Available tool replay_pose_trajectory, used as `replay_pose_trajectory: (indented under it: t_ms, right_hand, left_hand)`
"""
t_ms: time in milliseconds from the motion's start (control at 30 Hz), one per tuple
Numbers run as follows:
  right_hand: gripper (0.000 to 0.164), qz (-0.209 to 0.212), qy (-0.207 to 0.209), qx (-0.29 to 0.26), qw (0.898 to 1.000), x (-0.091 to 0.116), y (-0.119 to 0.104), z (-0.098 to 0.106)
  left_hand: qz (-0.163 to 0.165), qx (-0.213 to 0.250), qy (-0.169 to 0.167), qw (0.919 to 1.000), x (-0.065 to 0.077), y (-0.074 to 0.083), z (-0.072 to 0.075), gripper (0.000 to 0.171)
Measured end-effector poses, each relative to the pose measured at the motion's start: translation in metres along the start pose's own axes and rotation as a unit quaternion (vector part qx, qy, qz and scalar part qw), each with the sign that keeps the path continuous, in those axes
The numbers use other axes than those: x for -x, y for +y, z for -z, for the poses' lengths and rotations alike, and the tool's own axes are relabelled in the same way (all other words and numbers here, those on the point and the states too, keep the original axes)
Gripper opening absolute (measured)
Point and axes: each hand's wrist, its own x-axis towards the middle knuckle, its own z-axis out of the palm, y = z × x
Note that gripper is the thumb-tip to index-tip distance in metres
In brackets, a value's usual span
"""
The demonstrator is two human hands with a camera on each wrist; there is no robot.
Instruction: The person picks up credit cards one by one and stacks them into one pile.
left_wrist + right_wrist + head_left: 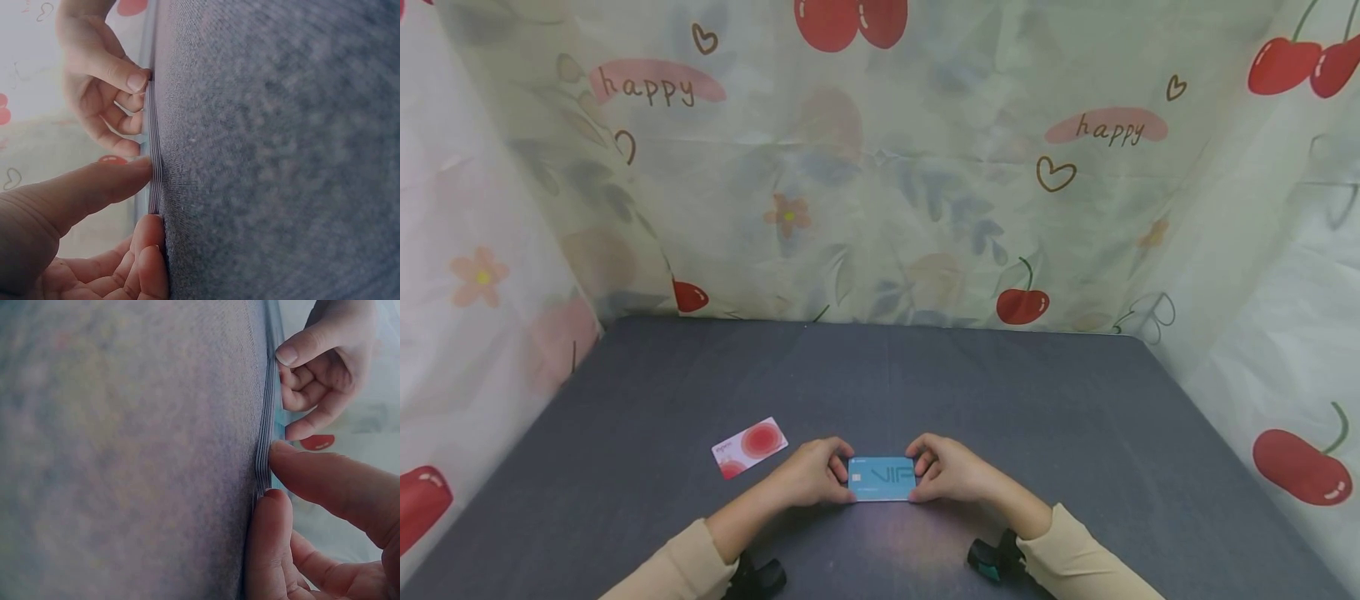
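A blue card printed "VIP" (876, 487) lies on top of a neat stack on the table, in front of me. In the left wrist view the layered edges of the card stack (155, 131) show several cards flush together, low against the cloth. My left hand (811, 473) holds the stack's left end between thumb and curled fingers. At the right end, my right hand (949, 471) grips the same stack in a mirrored way. The right wrist view shows the thumb and fingertips against the card edges (265, 437). The lower cards' faces are hidden.
A pink-and-white card with red circles (751, 447) lies apart, tilted, just beyond and left of my left hand. Dark grey cloth covers the table (880, 375). A patterned curtain (880, 167) hangs behind and along both sides.
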Motion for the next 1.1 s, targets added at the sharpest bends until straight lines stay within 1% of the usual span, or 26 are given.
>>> replay_pose_trajectory:
  t_ms: [200,867,1100]
  right_hand:
    - [0.051,-0.003,-0.004,-0.006,1.000,-0.0002,-0.0005,-0.0001]
    - [0.050,-0.002,-0.005,-0.007,1.000,-0.0010,-0.0010,-0.0003]
    - [0.051,0.000,-0.004,-0.006,1.000,-0.0002,-0.0007,-0.0003]
  left_hand:
    - [-0.010,-0.006,0.003,0.9999,-0.0014,0.0006,-0.0001,0.051]
    - [-0.003,-0.003,-0.002,1.0000,0.0004,0.0026,0.0010,0.050]
    - [-0.006,-0.003,-0.001,1.0000,0.0012,0.0031,0.0011,0.050]
